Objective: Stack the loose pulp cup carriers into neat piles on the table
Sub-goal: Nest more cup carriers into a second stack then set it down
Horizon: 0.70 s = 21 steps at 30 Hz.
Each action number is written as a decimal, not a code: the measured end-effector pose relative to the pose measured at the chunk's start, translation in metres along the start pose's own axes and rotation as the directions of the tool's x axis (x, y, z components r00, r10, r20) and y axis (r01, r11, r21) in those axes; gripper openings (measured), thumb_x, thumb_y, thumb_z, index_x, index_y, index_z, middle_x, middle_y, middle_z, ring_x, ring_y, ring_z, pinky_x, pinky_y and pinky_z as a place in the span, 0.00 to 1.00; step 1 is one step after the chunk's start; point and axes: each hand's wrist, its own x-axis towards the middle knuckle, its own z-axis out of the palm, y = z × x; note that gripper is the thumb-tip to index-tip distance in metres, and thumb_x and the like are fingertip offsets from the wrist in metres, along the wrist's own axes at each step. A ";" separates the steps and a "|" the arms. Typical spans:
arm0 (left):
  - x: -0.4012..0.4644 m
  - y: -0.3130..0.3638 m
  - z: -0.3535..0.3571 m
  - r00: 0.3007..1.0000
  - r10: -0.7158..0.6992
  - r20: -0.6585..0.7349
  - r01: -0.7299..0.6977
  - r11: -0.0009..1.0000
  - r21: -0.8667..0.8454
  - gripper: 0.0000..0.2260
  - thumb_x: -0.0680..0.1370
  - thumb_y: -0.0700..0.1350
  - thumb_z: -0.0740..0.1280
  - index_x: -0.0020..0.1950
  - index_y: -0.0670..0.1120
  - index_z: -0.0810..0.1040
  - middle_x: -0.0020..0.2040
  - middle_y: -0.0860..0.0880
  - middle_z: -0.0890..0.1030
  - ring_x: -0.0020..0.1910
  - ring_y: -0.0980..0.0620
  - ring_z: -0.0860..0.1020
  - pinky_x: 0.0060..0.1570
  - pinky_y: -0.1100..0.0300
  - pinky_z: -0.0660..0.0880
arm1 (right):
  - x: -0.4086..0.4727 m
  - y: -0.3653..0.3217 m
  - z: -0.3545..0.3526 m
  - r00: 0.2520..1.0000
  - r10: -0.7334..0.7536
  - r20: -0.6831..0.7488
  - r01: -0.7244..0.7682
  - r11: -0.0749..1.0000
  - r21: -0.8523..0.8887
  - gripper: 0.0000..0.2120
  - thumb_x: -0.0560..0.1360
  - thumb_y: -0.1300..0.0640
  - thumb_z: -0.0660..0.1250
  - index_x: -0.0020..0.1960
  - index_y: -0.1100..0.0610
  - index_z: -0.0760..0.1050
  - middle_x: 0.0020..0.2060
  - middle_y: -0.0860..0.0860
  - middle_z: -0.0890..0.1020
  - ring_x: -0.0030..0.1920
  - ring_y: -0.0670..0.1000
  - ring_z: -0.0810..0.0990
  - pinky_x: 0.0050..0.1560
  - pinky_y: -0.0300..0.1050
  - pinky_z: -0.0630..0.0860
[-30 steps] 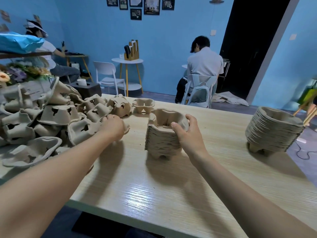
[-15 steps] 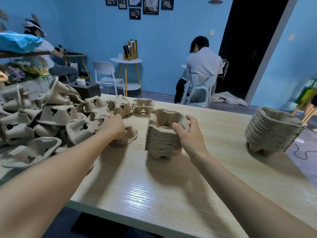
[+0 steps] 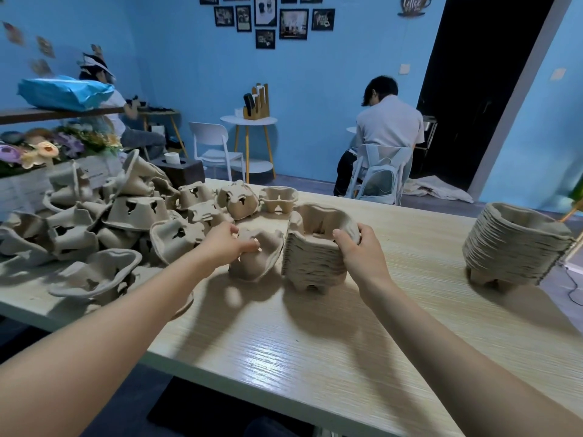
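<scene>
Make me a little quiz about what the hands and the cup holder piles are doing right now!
1. True or false: the left hand is holding a single carrier.
2. Which pile does the right hand grip? A) the middle stack B) the far right stack C) the loose heap
3. Fill in: the single carrier sits just to the ___ of the middle stack.

Key: 1 true; 2 A; 3 left.
</scene>
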 end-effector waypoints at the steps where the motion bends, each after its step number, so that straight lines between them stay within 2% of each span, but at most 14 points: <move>1: -0.002 -0.001 0.000 1.000 -0.001 -0.001 0.000 0.997 -0.077 0.23 0.71 0.46 0.74 0.61 0.40 0.72 0.50 0.44 0.76 0.46 0.49 0.75 0.37 0.61 0.70 | 0.000 0.000 0.000 1.000 0.004 -0.002 -0.004 1.000 0.000 0.18 0.77 0.52 0.63 0.64 0.58 0.68 0.53 0.50 0.75 0.52 0.50 0.73 0.50 0.44 0.67; 3: -0.003 -0.003 0.002 1.000 0.001 0.010 0.001 0.972 -0.235 0.23 0.71 0.44 0.74 0.63 0.39 0.71 0.55 0.43 0.78 0.50 0.49 0.77 0.43 0.60 0.73 | 0.000 0.000 0.000 1.000 0.010 -0.008 -0.010 1.000 0.002 0.17 0.77 0.52 0.63 0.64 0.57 0.69 0.54 0.51 0.75 0.53 0.51 0.73 0.50 0.44 0.67; 5: -0.007 -0.005 0.006 1.000 0.012 0.021 -0.004 0.937 -0.349 0.23 0.72 0.42 0.73 0.64 0.41 0.70 0.53 0.43 0.78 0.51 0.49 0.77 0.53 0.56 0.74 | 0.001 0.001 0.001 1.000 0.012 -0.011 -0.012 1.000 0.002 0.17 0.77 0.52 0.63 0.63 0.58 0.69 0.54 0.51 0.75 0.53 0.51 0.73 0.49 0.44 0.67; 7: -0.013 -0.007 0.013 0.998 0.019 0.062 0.007 0.920 -0.392 0.19 0.74 0.39 0.70 0.62 0.43 0.69 0.49 0.45 0.76 0.50 0.48 0.76 0.59 0.53 0.71 | 0.001 0.001 0.000 1.000 0.018 -0.011 -0.018 1.000 0.006 0.17 0.78 0.53 0.63 0.63 0.58 0.69 0.52 0.51 0.75 0.52 0.50 0.73 0.49 0.44 0.67; 10: -0.022 -0.009 0.018 0.994 0.047 0.104 -0.002 0.918 -0.397 0.17 0.76 0.39 0.67 0.63 0.50 0.67 0.50 0.45 0.75 0.53 0.47 0.74 0.65 0.50 0.69 | 0.001 0.001 0.000 0.999 0.028 -0.016 -0.027 0.999 0.019 0.16 0.78 0.53 0.62 0.63 0.58 0.69 0.50 0.50 0.75 0.51 0.51 0.73 0.48 0.43 0.66; 13: -0.023 -0.007 0.011 0.987 0.095 0.128 -0.058 0.962 -0.266 0.23 0.77 0.40 0.67 0.69 0.53 0.65 0.59 0.43 0.73 0.58 0.47 0.74 0.65 0.51 0.68 | 0.002 0.002 0.001 1.000 0.026 -0.018 -0.026 1.000 0.016 0.15 0.78 0.53 0.61 0.62 0.58 0.70 0.49 0.50 0.75 0.50 0.51 0.72 0.48 0.43 0.65; 16: -0.025 0.002 0.007 0.977 0.121 0.178 -0.113 0.992 -0.051 0.25 0.72 0.47 0.68 0.68 0.59 0.67 0.64 0.43 0.68 0.60 0.47 0.72 0.65 0.51 0.69 | 0.002 0.002 0.002 0.999 0.027 -0.016 -0.027 1.000 0.014 0.14 0.79 0.52 0.60 0.61 0.58 0.70 0.48 0.50 0.74 0.49 0.51 0.72 0.47 0.44 0.65; 17: -0.027 0.007 0.007 0.978 0.121 0.172 -0.115 0.992 -0.044 0.21 0.74 0.47 0.65 0.67 0.57 0.69 0.61 0.44 0.69 0.58 0.47 0.72 0.61 0.54 0.71 | 0.002 0.002 0.003 1.000 0.027 -0.015 -0.027 1.000 0.010 0.14 0.79 0.52 0.60 0.62 0.58 0.69 0.49 0.51 0.74 0.49 0.51 0.72 0.47 0.44 0.65; 19: -0.030 0.022 0.005 0.988 0.088 0.128 -0.077 0.993 -0.087 0.10 0.78 0.47 0.61 0.58 0.51 0.75 0.54 0.47 0.72 0.54 0.48 0.73 0.47 0.60 0.70 | 0.002 0.002 0.003 1.000 0.023 -0.015 -0.023 1.000 0.005 0.15 0.79 0.52 0.60 0.62 0.59 0.69 0.49 0.51 0.74 0.50 0.51 0.72 0.47 0.44 0.66; 20: -0.031 0.029 0.005 0.991 0.068 0.112 -0.057 0.993 -0.100 0.10 0.79 0.51 0.60 0.55 0.50 0.75 0.54 0.48 0.72 0.53 0.49 0.73 0.42 0.61 0.68 | 0.002 0.002 0.004 1.000 0.021 -0.016 -0.021 1.000 0.003 0.15 0.79 0.52 0.59 0.62 0.59 0.69 0.49 0.51 0.74 0.50 0.51 0.72 0.47 0.44 0.66; 21: -0.031 0.034 0.006 0.993 0.056 0.103 -0.048 0.996 -0.080 0.14 0.79 0.56 0.58 0.56 0.48 0.74 0.56 0.48 0.71 0.50 0.51 0.73 0.41 0.60 0.66 | 0.001 0.002 0.004 1.000 0.019 -0.016 -0.019 1.000 0.000 0.15 0.79 0.52 0.59 0.62 0.59 0.69 0.49 0.51 0.74 0.49 0.51 0.72 0.47 0.44 0.66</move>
